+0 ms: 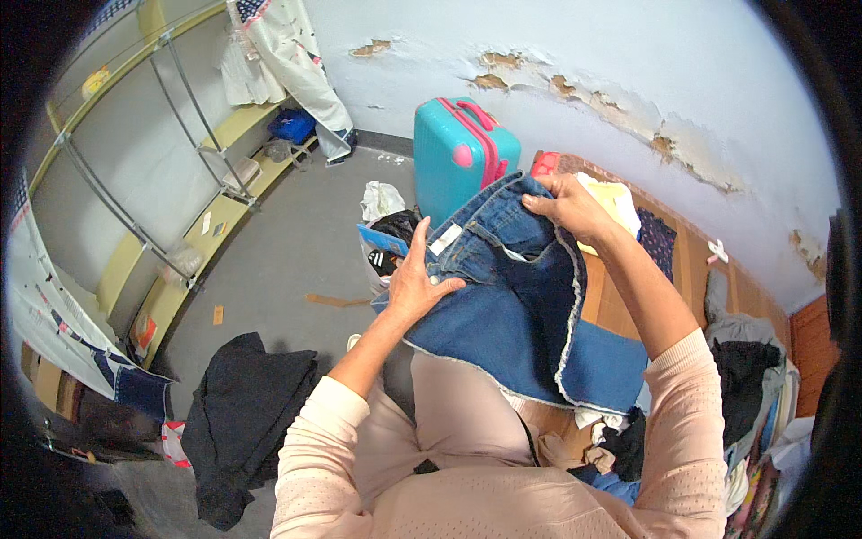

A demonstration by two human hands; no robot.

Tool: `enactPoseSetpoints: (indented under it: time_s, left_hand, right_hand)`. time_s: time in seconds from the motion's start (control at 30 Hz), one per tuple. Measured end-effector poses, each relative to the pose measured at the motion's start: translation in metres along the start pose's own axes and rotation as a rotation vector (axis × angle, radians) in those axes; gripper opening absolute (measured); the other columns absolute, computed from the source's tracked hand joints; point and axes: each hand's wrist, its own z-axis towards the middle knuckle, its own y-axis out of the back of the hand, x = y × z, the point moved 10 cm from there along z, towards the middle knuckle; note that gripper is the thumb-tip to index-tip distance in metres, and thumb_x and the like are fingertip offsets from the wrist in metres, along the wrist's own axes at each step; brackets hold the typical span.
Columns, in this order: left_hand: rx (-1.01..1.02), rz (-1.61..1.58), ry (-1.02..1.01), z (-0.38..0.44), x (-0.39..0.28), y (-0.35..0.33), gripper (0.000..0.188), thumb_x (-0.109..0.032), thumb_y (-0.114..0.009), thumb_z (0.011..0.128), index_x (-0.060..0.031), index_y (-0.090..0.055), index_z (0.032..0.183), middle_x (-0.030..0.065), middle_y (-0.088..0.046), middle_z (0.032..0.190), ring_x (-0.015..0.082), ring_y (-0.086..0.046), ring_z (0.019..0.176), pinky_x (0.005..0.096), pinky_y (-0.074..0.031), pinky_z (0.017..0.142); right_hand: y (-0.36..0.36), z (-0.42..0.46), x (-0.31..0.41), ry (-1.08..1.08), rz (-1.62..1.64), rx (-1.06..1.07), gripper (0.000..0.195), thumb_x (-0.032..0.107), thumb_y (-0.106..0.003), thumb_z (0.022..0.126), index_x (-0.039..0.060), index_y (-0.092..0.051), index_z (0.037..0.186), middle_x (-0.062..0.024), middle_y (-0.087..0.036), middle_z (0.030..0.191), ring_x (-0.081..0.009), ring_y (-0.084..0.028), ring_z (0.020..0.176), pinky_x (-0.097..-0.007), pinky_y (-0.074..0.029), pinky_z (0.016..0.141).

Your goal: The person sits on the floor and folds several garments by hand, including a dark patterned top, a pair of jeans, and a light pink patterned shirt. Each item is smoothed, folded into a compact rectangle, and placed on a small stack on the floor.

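Note:
A blue denim garment with a frayed pale hem (498, 330) hangs in front of me, its waistband up and partly folded over. My right hand (569, 205) grips the waistband at its far right corner, thumb on the near side. At the waistband's left part, beside a white label, is my left hand (424, 276), thumb and forefinger spread wide; its other fingers are partly hidden, with denim caught beneath them. The lower part of the garment spreads over my lap and toward the wooden surface on the right.
A teal suitcase (448, 148) stands by the damaged wall. Left of it sits an open bag of items (377, 266). Black cloth (246, 418) lies on the floor, near a low shelf rack (222, 202). Clothes (747, 364) are piled on the wooden surface (609, 296) at right.

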Motion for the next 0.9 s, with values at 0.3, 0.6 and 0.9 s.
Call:
enactPoseSetpoints:
  time_s: [0.3, 0.6, 0.9]
  left_hand:
    - [-0.109, -0.053, 0.042, 0.003, -0.014, 0.003, 0.063, -0.023, -0.072, 0.076, -0.0082, -0.043, 0.129, 0.0196, -0.062, 0.107, 0.0326, -0.063, 0.098, 0.0384, -0.048, 0.083]
    - [-0.176, -0.220, 0.268, 0.018, 0.091, 0.011, 0.030, -0.013, -0.070, 0.080, 0.0015, -0.063, 0.105, 0.0083, -0.067, 0.092, 0.0150, -0.060, 0.081, 0.0294, -0.047, 0.077]
    - [-0.052, -0.770, 0.773, -0.027, 0.249, -0.014, 0.020, -0.008, -0.056, 0.086, 0.0003, -0.062, 0.103, 0.0067, -0.064, 0.090, 0.0139, -0.060, 0.077, 0.0269, -0.050, 0.066]
  right_hand:
    - [0.007, 0.001, 0.008, 0.135, -0.321, -0.005, 0.021, 0.017, -0.063, 0.086, 0.0020, -0.067, 0.100, 0.0018, -0.064, 0.086, -0.0086, -0.057, 0.078, -0.0242, -0.047, 0.072]
    - [0.027, -0.052, -0.065, -0.023, -0.083, -0.091, 0.042, 0.024, -0.057, 0.092, 0.0086, -0.049, 0.130, -0.0072, -0.063, 0.108, -0.0121, -0.059, 0.088, -0.0273, -0.050, 0.076]
    - [0.012, -0.312, -0.346, -0.631, -0.978, -0.368, 0.060, 0.033, -0.058, 0.086, 0.0088, -0.038, 0.137, -0.0165, -0.031, 0.144, -0.0367, -0.029, 0.132, -0.0533, -0.027, 0.105]
